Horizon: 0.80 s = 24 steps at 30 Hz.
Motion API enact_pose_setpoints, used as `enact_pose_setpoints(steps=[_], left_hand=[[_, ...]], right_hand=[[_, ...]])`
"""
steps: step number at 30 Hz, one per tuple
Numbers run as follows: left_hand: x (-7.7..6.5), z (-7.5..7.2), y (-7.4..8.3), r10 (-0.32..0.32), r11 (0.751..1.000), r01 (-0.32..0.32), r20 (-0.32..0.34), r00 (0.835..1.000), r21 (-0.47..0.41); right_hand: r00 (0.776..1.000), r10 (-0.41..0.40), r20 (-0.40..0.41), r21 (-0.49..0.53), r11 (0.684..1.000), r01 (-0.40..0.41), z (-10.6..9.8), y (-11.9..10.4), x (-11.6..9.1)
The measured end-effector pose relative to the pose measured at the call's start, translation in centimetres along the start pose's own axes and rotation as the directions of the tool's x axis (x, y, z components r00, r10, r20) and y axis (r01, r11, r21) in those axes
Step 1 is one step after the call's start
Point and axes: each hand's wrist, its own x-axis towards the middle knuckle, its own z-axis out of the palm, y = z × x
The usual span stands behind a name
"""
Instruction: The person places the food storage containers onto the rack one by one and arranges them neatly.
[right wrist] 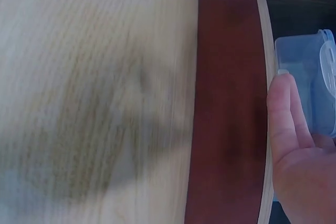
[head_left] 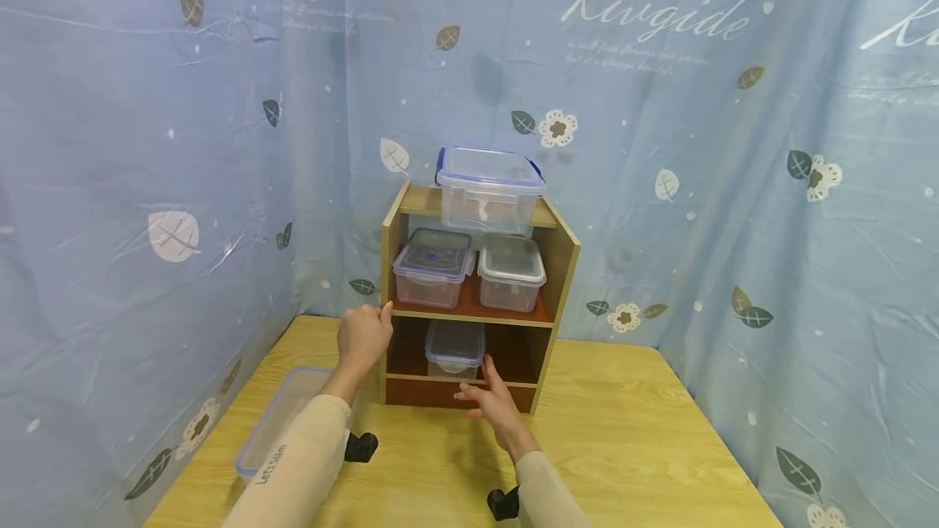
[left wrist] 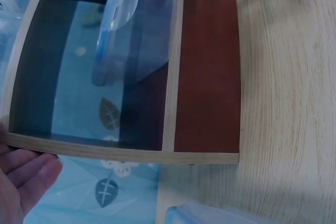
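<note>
A small wooden shelf unit point(head_left: 469, 318) stands on the table. My left hand point(head_left: 364, 338) grips the front edge of its left side panel point(left wrist: 105, 149), with fingers along the outer face. On the lower shelf sits a clear plastic food container point(head_left: 453, 349) with a blue-rimmed lid, seen from the side in the left wrist view. My right hand point(head_left: 495, 410) is at this container, one finger by its right side and others in front. In the right wrist view straight fingers point(right wrist: 283, 114) overlap the container's front at the shelf lip.
Two lidded containers, one blue-rimmed point(head_left: 433, 267) and one white-rimmed point(head_left: 512, 271), stand on the middle shelf. A larger blue-clipped container point(head_left: 490, 186) sits on top. Another blue-rimmed container point(head_left: 289, 414) lies on the table at left, beside my left forearm. Patterned blue curtains point(head_left: 469, 63) enclose the table point(head_left: 623, 430).
</note>
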Motion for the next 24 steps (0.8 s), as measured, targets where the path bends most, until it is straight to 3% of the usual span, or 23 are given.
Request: enact_pose_setpoints(steps=[10,24], left_hand=[[-0.1,-0.1,0.3,-0.012,1.000,0.012,-0.014,1.000,0.008],[-0.2,0.0,0.2,0.020,1.000,-0.019,-0.053,0.998,0.001]], right_hand=[[0.996,0.038,0.080,0.041,0.998,-0.041,-0.3,-0.4,1.9],[0.995,0.056,0.081,0.046,0.997,-0.060,-0.3,-0.5,3.3]])
